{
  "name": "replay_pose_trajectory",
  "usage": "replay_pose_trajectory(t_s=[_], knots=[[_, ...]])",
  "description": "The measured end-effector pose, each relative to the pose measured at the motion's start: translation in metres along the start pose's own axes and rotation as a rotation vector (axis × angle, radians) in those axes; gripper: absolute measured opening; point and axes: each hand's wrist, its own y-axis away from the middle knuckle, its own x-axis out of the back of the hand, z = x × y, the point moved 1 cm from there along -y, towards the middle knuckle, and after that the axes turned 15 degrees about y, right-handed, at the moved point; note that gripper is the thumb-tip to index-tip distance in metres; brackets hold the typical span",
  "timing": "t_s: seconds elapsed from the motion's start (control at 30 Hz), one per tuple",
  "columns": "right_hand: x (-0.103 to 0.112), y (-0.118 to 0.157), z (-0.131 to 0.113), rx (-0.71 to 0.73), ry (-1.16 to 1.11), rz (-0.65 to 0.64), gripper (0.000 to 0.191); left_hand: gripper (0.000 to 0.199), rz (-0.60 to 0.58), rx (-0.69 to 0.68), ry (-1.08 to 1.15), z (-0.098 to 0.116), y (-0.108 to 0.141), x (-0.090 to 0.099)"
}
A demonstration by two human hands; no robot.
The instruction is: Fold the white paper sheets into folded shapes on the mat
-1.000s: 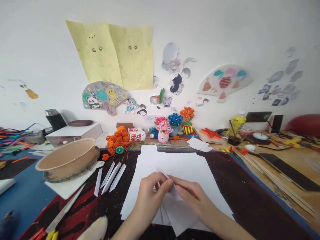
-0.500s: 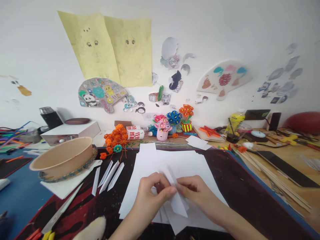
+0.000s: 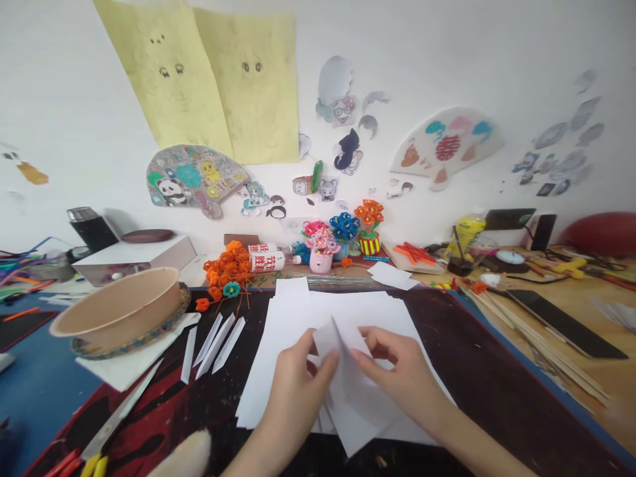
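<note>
As the left hand [image 3: 298, 376] and right hand [image 3: 397, 356] pinch its sides, a creased paper slip [image 3: 326, 338] stands partly open above white sheets [image 3: 385, 310].
Folding appears in hand; the next move likely calls for aligned edges.

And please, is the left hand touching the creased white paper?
Touching: the head view shows the left hand pinching the creased white paper, its thumb lying over the left half.

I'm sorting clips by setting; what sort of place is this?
Probably a craft workspace, though whether at home or in a studio I cannot tell: folded paper strips, scissors and a bunch of orange flowers show it.
</note>
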Motion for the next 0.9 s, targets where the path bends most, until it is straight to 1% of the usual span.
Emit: replay_pose_trajectory(t_s=[0.03, 0.1, 0.17, 0.2, 0.23, 0.3, 0.4, 0.43, 0.47, 0.57, 0.67, 0.77, 0.9], knots=[[0.0, -0.003, 0.005, -0.041, -0.018, 0.009, 0.035, 0.018, 0.042, 0.004, 0.001, -0.001, -0.003, 0.003], [0.0, -0.01, 0.016, -0.128, -0.066, -0.017, 0.042, 0.022, 0.101, 0.025, -0.021, -0.003, -0.011, 0.008], [-0.003, -0.018, 0.025, -0.168, -0.13, -0.095, 0.036, 0.025, 0.139, 0.033, -0.13, -0.007, -0.021, 0.014], [-0.005, -0.021, 0.028, -0.178, -0.122, -0.123, 0.033, 0.026, 0.153, 0.027, -0.216, -0.008, -0.026, 0.016], [-0.007, -0.024, 0.03, -0.186, -0.092, -0.14, 0.031, 0.025, 0.174, 0.025, -0.325, -0.011, -0.031, 0.018], [-0.01, -0.029, 0.03, -0.197, 0.004, -0.156, 0.031, 0.018, 0.206, 0.015, -0.423, -0.015, -0.038, 0.019], [-0.012, -0.034, 0.024, -0.14, 0.179, -0.128, 0.034, 0.009, 0.216, -0.018, -0.488, -0.02, -0.042, 0.02], [-0.013, -0.035, 0.022, -0.11, 0.229, -0.111, 0.034, 0.009, 0.206, -0.03, -0.509, -0.021, -0.042, 0.02], [-0.013, -0.035, 0.021, -0.085, 0.272, -0.095, 0.034, 0.013, 0.193, -0.031, -0.522, -0.021, -0.042, 0.02], [-0.014, -0.032, 0.017, -0.066, 0.322, -0.071, 0.031, 0.035, 0.156, 0.036, -0.502, -0.021, -0.041, 0.021], [-0.016, -0.028, 0.016, -0.045, 0.38, -0.041, 0.03, 0.051, 0.161, 0.109, -0.464, -0.018, -0.041, 0.021], [-0.019, -0.026, 0.016, -0.027, 0.469, -0.027, 0.028, 0.058, 0.148, 0.171, -0.411, -0.016, -0.041, 0.022], [-0.023, -0.026, 0.02, -0.029, 0.533, -0.026, 0.028, 0.063, 0.164, 0.288, -0.213, -0.022, -0.043, 0.026]])
